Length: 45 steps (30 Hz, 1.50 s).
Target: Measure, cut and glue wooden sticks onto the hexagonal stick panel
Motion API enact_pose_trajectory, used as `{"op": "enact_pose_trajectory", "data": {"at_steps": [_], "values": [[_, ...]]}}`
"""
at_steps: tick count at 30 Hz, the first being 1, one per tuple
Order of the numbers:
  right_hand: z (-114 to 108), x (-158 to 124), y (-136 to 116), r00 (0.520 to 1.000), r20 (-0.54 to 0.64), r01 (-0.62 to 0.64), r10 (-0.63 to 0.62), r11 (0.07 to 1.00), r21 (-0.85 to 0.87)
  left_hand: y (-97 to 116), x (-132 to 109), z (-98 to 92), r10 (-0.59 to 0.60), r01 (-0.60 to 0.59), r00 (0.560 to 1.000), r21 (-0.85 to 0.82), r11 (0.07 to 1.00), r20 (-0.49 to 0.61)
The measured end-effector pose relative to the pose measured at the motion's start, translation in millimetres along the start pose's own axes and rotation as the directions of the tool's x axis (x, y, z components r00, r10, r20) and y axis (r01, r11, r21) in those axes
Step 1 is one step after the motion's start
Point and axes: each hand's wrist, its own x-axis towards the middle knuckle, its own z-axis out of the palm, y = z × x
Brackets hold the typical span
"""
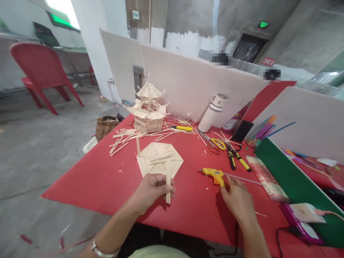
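My left hand (156, 188) is closed around a narrow strip of thin wooden sticks (168, 179), holding it upright over the near edge of a flat octagonal stick panel (145, 166). More sticks lie across the panel's middle, and a short strip (138, 146) stands at its left corner. To the right, my right hand (238, 199) has its thumb and fingers at the handle of a yellow hot glue gun (213, 173). The gun's nozzle points left, and a clear glue stick (244, 178) trails from its back. Behind the panel stands a small tiered pagoda (148, 111) built of sticks.
Loose sticks (120, 139) surround the pagoda beside a yellow utility knife (184, 128). A white bottle (213, 113), scissors (219, 144) and pliers (238, 157) lie further right. A packet of sticks (267, 177) rests against a green board (301, 190).
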Motion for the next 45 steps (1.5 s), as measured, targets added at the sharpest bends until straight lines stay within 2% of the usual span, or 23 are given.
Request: {"op": "enact_pose_trajectory", "data": {"at_steps": [1, 2, 3, 4, 6, 8, 10, 12, 15, 18, 24, 31, 39, 42, 45], "values": [[-8, 1, -9, 0.999, -0.038, -0.008, 0.007, 1.000, -0.014, 1, 0, 2.4, -0.002, 0.002, 1.000, -0.001, 1.000, -0.003], [-17, 2, -21, 0.998, -0.054, -0.029, 0.031, 0.999, 0.043, 1, 0, 5.1, -0.007, 0.007, 1.000, -0.005, 1.000, -0.002], [-25, 4, -36, 0.998, -0.033, -0.044, 0.051, 0.983, 0.177, 1, 1, 7.9, -0.015, 0.015, 1.000, -0.011, 1.000, 0.002], [-32, 5, -51, 0.998, 0.044, -0.062, 0.049, 0.931, 0.359, 1, 1, 10.9, -0.024, 0.024, 1.000, -0.016, 1.000, 0.013], [-40, 9, -80, 0.962, 0.259, -0.111, -0.082, 0.750, 0.652, 1, 1, 16.8, -0.049, 0.050, 0.997, -0.016, 0.999, 0.061], [-37, 13, -101, 0.891, 0.397, -0.210, -0.220, 0.575, 0.791, 2, 0, 21.5, -0.083, 0.086, 0.988, -0.015, 0.996, 0.129], [-26, 15, -113, 0.855, 0.445, -0.307, -0.266, 0.432, 0.848, 4, -1, 24.2, -0.118, 0.123, 0.976, -0.013, 0.992, 0.182], [-15, 14, -118, 0.841, 0.479, -0.397, -0.252, 0.315, 0.862, 5, -2, 25.5, -0.139, 0.144, 0.970, -0.012, 0.989, 0.198], [-2, 9, -118, 0.812, 0.539, -0.502, -0.223, 0.204, 0.840, 5, -1, 26.9, -0.135, 0.138, 0.974, -0.004, 0.990, 0.183], [3, 4, -118, 0.788, 0.574, -0.545, -0.221, 0.181, 0.818, 2, 3, 29.0, -0.119, 0.116, 0.980, 0.028, 0.993, 0.161], [12, 1, -115, 0.807, 0.572, -0.552, -0.144, 0.161, 0.818, -4, 13, 34.3, -0.104, 0.095, 0.989, 0.088, 0.992, 0.104], [19, -1, -112, 0.810, 0.583, -0.563, -0.063, 0.192, 0.804, -9, 17, 34.7, -0.095, 0.089, 0.994, 0.100, 0.991, 0.061], [18, 12, -106, 0.783, 0.607, -0.579, -0.132, 0.201, 0.790, -13, 19, 33.7, -0.141, 0.126, 0.985, 0.141, 0.982, 0.099], [19, 14, -105, 0.768, 0.625, -0.602, -0.139, 0.172, 0.779, -14, 20, 34.2, -0.149, 0.132, 0.984, 0.154, 0.979, 0.102], [21, 12, -105, 0.775, 0.620, -0.603, -0.123, 0.149, 0.784, -14, 20, 34.8, -0.149, 0.135, 0.984, 0.134, 0.982, 0.097]]}}
